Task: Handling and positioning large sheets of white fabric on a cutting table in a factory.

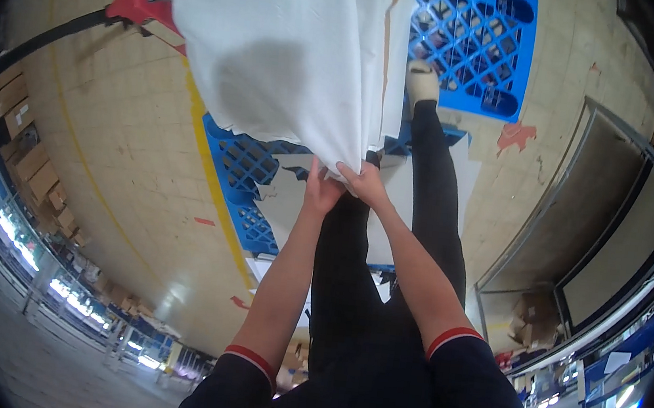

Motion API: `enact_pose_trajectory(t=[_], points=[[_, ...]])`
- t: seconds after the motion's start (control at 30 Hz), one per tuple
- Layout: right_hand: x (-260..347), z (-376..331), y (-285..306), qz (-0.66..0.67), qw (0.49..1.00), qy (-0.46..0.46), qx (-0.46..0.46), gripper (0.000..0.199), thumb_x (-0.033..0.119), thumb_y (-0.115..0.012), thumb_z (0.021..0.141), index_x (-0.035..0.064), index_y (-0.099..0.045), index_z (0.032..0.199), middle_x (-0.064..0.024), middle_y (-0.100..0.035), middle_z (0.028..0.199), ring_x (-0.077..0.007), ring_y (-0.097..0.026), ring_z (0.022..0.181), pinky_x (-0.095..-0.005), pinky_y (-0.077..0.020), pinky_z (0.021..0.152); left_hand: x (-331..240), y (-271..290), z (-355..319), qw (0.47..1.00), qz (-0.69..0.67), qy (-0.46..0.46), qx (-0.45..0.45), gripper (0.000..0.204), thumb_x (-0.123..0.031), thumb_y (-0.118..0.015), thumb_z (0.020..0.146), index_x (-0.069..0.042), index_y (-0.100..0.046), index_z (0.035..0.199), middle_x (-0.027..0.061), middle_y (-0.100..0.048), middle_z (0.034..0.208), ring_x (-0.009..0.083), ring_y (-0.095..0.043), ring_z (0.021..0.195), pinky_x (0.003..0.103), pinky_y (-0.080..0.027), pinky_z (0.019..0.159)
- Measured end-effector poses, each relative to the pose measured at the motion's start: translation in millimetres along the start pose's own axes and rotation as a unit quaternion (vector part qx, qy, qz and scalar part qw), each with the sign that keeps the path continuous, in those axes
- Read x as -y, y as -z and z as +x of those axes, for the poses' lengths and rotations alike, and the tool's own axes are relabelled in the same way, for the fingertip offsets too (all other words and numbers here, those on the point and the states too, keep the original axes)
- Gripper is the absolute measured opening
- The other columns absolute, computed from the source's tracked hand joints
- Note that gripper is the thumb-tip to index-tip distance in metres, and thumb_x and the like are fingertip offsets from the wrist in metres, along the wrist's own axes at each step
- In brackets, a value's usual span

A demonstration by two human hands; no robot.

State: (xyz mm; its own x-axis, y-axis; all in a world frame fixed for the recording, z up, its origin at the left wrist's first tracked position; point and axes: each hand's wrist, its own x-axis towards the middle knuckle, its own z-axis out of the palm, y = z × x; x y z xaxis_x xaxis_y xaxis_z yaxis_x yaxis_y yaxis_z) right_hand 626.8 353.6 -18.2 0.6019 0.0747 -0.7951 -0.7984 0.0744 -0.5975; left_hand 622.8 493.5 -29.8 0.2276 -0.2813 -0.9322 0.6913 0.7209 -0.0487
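A large white cloth (322, 20) lies draped over a bulky load that it hides, and it narrows into gathered folds toward me. My right hand (366, 184) pinches the near end of these folds, thumb on top. Close beside it, my left hand (323, 192) grips the same gathered end from the left, its thumb pointing up and its other fingers partly hidden by cloth. A long brown edge strip (394, 20) runs along the cloth's right side.
A blue plastic pallet (471, 44) lies at the far right, with my shoe (422, 82) at its edge. Another blue pallet (239, 167), partly covered by pale sheets, is below my hands. A red machine part (145, 0) stands left of the cloth. Cardboard boxes (32, 161) line the left.
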Motion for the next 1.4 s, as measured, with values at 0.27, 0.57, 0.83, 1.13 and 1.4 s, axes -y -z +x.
enact_pose_trajectory(t=[0.27,0.57,0.83,1.13,1.4], points=[[-81.2,45.1,44.6,0.225,0.941,-0.034,-0.251,0.06,0.028,-0.071,0.075,-0.0004,-0.043,0.12,-0.0105,-0.061,0.091,-0.0144,-0.056,0.082,-0.0301,-0.0463,0.075,28.1,-19.1,33.7,0.999,-0.02,0.002,-0.043,0.054,-0.05,-0.049,0.086,-0.012,-0.046,0.124,0.0049,-0.053,0.12,0.0229,-0.05,0.111,0.041,-0.041,0.094],[-69.2,101.8,48.8,-0.097,0.955,-0.097,-0.264,0.072,0.046,-0.081,0.056,-0.0051,-0.057,0.102,-0.015,-0.063,0.084,-0.0241,-0.062,0.076,-0.0319,-0.0492,0.071,12.9,-31.8,19.9,0.988,-0.099,-0.104,-0.053,0.031,-0.037,-0.053,0.087,-0.01,-0.059,0.101,0.0053,-0.064,0.088,0.0192,-0.06,0.069,0.036,-0.049,0.062],[-55.2,105.4,45.6,-0.043,0.985,-0.141,-0.088,0.07,0.042,-0.079,0.06,-0.0053,-0.058,0.106,-0.0195,-0.063,0.099,-0.028,-0.063,0.089,-0.0349,-0.0485,0.076,6.8,-26.3,21.4,0.983,-0.144,-0.118,0.01,0.03,-0.037,-0.049,0.09,-0.012,-0.056,0.105,0.0035,-0.063,0.089,0.0158,-0.061,0.067,0.031,-0.048,0.053],[-23.1,47.0,35.4,-0.014,0.999,-0.035,0.03,0.025,0.013,-0.054,0.082,-0.003,-0.059,0.1,-0.0185,-0.065,0.089,-0.0249,-0.063,0.082,-0.0344,-0.0472,0.073,26.0,-25.8,22.9,0.955,0.143,-0.18,-0.188,0.048,-0.042,-0.052,0.087,-0.01,-0.048,0.123,0.0031,-0.055,0.116,0.02,-0.052,0.107,0.038,-0.044,0.089],[29.9,7.6,18.8,0.239,0.963,-0.118,0.041,0.049,0.039,-0.046,0.091,-0.0047,-0.051,0.114,-0.0128,-0.059,0.104,-0.02,-0.056,0.095,-0.0327,-0.0443,0.081,13.3,-47.7,4.7,0.99,-0.029,-0.116,-0.074,0.048,-0.023,-0.065,0.083,0.0,-0.046,0.121,0.0091,-0.056,0.11,0.0213,-0.057,0.096,0.035,-0.048,0.082]])
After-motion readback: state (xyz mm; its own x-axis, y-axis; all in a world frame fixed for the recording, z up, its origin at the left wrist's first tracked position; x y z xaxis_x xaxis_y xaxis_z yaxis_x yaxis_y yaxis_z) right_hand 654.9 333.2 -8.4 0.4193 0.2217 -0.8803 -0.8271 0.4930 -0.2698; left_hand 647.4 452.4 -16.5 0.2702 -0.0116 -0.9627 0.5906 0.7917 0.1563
